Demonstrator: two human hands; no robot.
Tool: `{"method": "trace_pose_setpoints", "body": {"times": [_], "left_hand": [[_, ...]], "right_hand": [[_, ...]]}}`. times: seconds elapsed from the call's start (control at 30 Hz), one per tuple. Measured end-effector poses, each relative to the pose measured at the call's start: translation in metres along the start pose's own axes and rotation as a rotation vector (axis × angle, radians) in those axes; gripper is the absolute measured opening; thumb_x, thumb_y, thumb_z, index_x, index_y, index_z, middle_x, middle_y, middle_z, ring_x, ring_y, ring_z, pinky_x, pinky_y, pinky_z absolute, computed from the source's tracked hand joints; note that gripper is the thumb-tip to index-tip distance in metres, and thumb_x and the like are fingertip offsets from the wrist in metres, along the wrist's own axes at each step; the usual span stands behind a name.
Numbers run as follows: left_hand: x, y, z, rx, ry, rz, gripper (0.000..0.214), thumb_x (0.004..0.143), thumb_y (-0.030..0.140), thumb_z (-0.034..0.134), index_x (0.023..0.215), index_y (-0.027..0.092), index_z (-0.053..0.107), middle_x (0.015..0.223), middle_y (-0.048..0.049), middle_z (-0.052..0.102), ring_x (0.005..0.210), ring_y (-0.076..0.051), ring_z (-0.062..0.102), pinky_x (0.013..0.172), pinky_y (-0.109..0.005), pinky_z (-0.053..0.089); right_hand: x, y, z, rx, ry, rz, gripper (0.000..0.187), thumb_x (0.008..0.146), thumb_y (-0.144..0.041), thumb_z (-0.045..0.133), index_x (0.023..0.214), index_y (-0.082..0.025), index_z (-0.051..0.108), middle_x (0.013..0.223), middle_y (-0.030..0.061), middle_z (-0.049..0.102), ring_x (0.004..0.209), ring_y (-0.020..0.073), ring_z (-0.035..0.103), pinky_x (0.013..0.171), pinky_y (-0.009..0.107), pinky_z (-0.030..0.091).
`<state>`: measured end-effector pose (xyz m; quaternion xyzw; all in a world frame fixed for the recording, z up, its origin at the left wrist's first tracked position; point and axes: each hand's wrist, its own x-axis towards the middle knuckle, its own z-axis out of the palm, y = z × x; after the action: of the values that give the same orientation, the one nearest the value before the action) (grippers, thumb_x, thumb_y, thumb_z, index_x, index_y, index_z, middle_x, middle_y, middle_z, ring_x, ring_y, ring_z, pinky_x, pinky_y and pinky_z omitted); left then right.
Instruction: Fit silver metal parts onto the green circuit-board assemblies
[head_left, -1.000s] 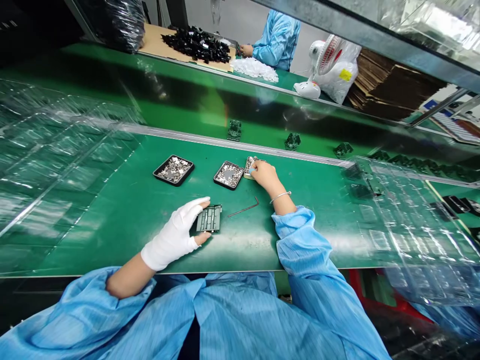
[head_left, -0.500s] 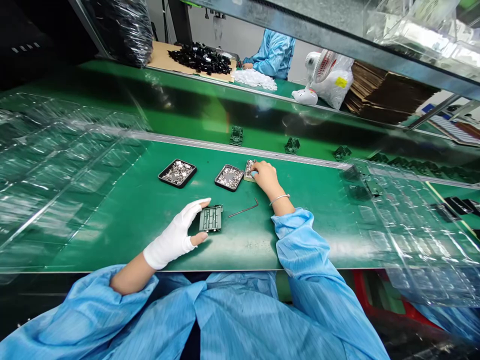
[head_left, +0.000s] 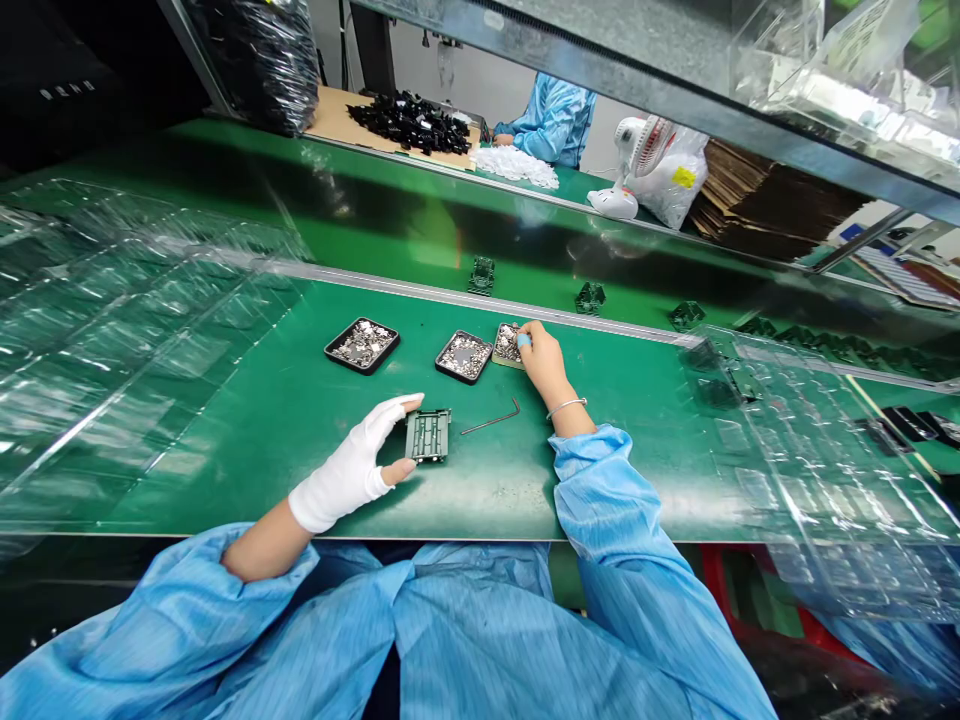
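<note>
Between the thumb and fingers of my left hand [head_left: 358, 462], in a white glove with bare fingertips, is a green circuit board assembly [head_left: 428, 436] with slots on its upper face. My right hand [head_left: 543, 358], with a blue cover on one finger, pinches at the right edge of a small tray of tiny metal parts [head_left: 506, 342]; whatever is between its fingertips is too small to make out. Left of it lie two dark trays, a middle tray of metal pieces [head_left: 463, 357] and a left tray of metal pieces [head_left: 362, 345]. An L-shaped hex key [head_left: 491, 417] lies between my hands.
Clear plastic blister trays lie at the left [head_left: 217, 300] and right [head_left: 817, 450]. Behind the metal rail [head_left: 390, 288] stand several green board assemblies [head_left: 482, 275]. A metal shelf [head_left: 600, 85] overhangs the bench. Across it, a co-worker in blue [head_left: 555, 120] sits near a white fan [head_left: 630, 165].
My right hand has shifted slightly right, from over the small tray to its edge, baring more of the metal parts. My left hand stays around the board. The whole view has shifted a little.
</note>
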<state>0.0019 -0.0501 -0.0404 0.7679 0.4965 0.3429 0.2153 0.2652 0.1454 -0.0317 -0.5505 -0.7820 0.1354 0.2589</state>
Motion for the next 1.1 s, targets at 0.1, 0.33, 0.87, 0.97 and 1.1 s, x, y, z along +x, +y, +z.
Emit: {"method": "trace_pose_setpoints", "body": {"times": [0.1, 0.33, 0.87, 0.97, 1.1], "left_hand": [[-0.001, -0.001, 0.000, -0.011, 0.000, -0.013, 0.078, 0.085, 0.070, 0.043, 0.140, 0.015, 0.038, 0.142, -0.0179, 0.046, 0.132, -0.031, 0.046, 0.112, -0.047, 0.037], [-0.001, 0.000, 0.000, -0.014, -0.016, -0.012, 0.074, 0.086, 0.067, 0.044, 0.141, 0.017, 0.037, 0.142, -0.0164, 0.045, 0.132, -0.030, 0.045, 0.112, -0.046, 0.036], [0.000, 0.000, 0.000, -0.026, -0.038, -0.022, 0.072, 0.086, 0.064, 0.048, 0.141, 0.017, 0.037, 0.142, -0.0170, 0.046, 0.132, -0.032, 0.045, 0.113, -0.049, 0.035], [0.000, 0.001, 0.000, -0.029, -0.042, -0.033, 0.073, 0.086, 0.064, 0.047, 0.141, 0.018, 0.037, 0.142, -0.0169, 0.046, 0.132, -0.032, 0.045, 0.113, -0.050, 0.035], [0.000, 0.002, -0.001, -0.024, -0.046, -0.034, 0.073, 0.085, 0.064, 0.048, 0.141, 0.018, 0.038, 0.142, -0.0166, 0.046, 0.131, -0.032, 0.045, 0.113, -0.049, 0.035]], "right_hand": [[0.001, 0.002, 0.000, 0.006, -0.024, -0.011, 0.026, 0.086, -0.015, 0.036, 0.098, -0.019, 0.058, 0.091, 0.0073, 0.066, 0.082, 0.0213, 0.057, 0.074, 0.031, 0.044], [0.003, 0.002, -0.011, -0.052, -0.152, -0.089, 0.022, 0.079, -0.011, 0.046, 0.088, -0.019, 0.065, 0.097, 0.0085, 0.065, 0.094, 0.0236, 0.055, 0.087, 0.036, 0.043], [-0.005, -0.005, -0.014, -0.049, -0.243, -0.058, 0.018, 0.085, -0.019, 0.046, 0.089, -0.018, 0.064, 0.091, 0.0052, 0.067, 0.080, 0.0180, 0.057, 0.074, 0.028, 0.043], [-0.006, -0.008, -0.013, -0.048, -0.220, -0.051, 0.017, 0.084, -0.019, 0.048, 0.091, -0.019, 0.064, 0.095, 0.0054, 0.067, 0.083, 0.0181, 0.058, 0.076, 0.028, 0.043], [-0.007, -0.013, -0.007, -0.059, -0.216, -0.052, 0.011, 0.080, -0.016, 0.054, 0.084, -0.020, 0.063, 0.091, 0.0041, 0.067, 0.086, 0.0190, 0.058, 0.082, 0.030, 0.042]]}}
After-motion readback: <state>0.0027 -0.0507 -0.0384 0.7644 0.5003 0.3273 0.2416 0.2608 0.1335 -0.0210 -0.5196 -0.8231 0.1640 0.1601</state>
